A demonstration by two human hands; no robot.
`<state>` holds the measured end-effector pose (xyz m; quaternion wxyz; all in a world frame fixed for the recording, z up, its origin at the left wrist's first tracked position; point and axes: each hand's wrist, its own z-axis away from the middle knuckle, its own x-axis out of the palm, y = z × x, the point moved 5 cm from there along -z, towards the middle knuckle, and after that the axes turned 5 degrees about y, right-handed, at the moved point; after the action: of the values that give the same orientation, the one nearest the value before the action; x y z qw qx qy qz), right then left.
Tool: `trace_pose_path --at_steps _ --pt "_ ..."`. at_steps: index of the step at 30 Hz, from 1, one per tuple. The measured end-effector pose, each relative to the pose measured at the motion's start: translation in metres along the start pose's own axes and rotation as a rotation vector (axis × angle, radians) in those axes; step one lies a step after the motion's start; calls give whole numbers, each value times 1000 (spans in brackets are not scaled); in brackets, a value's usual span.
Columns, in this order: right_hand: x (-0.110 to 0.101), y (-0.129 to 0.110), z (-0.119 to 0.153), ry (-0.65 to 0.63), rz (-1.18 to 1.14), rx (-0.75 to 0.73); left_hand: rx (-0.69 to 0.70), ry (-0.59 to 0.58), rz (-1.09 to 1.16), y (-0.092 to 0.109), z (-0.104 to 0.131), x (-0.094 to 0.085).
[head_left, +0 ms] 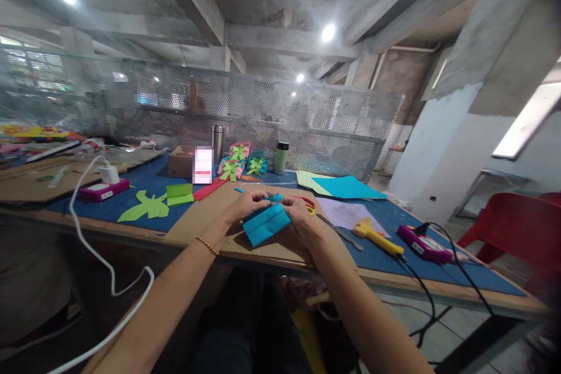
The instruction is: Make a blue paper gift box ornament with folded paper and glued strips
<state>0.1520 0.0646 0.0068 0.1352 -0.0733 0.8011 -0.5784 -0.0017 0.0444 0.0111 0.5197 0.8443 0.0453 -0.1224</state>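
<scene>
A folded blue piece (266,225) hangs over the brown cardboard sheet (197,219), near the table's front edge. My left hand (250,203) is closed at its upper left, by a narrow blue strip. From the other side my right hand (298,210) pinches the upper right corner of the same piece. The strip's middle part shows between my fingertips. Scissors with red and yellow handles (310,209) lie just beyond my right hand, partly hidden by it.
Green cutouts (146,205) and a red strip (211,188) lie to the left. Decorated pieces, a green bottle (281,158) and blue sheets (350,187) stand or lie behind. On the right are a yellow glue gun (377,238), a purple power box (424,243) and cables.
</scene>
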Motion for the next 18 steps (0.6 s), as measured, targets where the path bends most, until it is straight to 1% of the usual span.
trace_pose_path --at_steps 4,7,12,18 --pt "1 0 1 -20 9 7 31 1 -53 1 -1 -1" --pt "3 -2 1 -23 15 13 42 -15 -26 3 1 0" --pt "4 -2 1 -33 8 19 10 -40 36 1 4 2" --pt "1 2 -1 -8 29 16 -9 -19 52 1 4 3"
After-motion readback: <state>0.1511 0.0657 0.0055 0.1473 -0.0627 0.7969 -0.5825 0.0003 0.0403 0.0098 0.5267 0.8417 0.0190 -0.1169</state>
